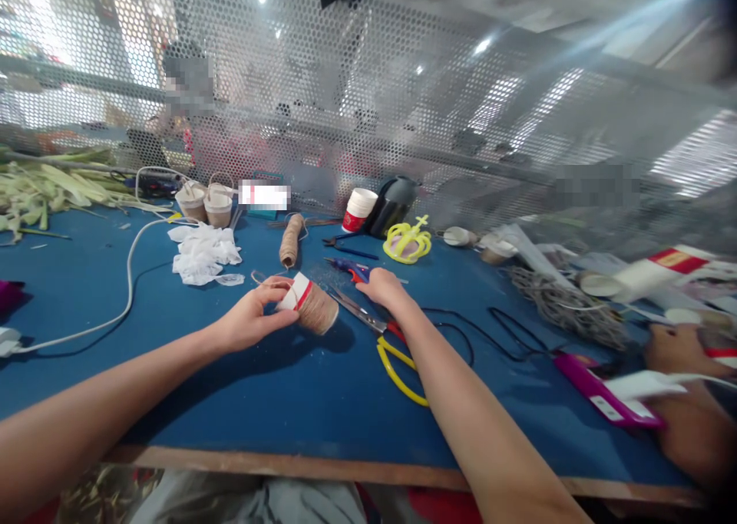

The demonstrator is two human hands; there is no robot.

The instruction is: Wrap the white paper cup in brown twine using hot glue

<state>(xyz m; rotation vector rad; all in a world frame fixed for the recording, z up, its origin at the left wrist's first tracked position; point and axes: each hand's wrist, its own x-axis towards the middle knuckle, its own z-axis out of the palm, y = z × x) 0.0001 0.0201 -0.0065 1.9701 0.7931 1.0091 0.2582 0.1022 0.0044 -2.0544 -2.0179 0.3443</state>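
Currently, the left hand (265, 311) is partly closed, thumb on one side and fingers on the other, pinching a paper cup wrapped in tan twine (316, 309) by its bare white-and-red end. The cup is tilted well over, its wrapped part pointing right, above a blue tabletop (259, 409) with a wooden edge; a thin loop of twine shows by the fingers. The right hand (381, 285) is closed around the handle of a blue-and-orange glue gun (347, 267) whose nozzle points left, though the back of the hand hides most of the fingers. Between cup and right forearm lie large metal scissors with yellow handles (397, 370), partly covered by that forearm. Beyond the hands are a slim spool of tan twine (291, 242), dark-handled pliers (344, 246), a yellow openwork crown shape (408, 242), and a stack of white-and-red paper cups (359, 209) just beside a rounded black container (394, 205). Farther left, a crumpled white heap of thin material (206, 254) sits in front of two small twine-covered cups with handles (204, 204), near pale green husks (51, 192). To the right rests a magenta-and-white power strip (607, 393), with another person's blurred hand (676, 351) near it. Behind everything stands a perforated metal screen (368, 71).
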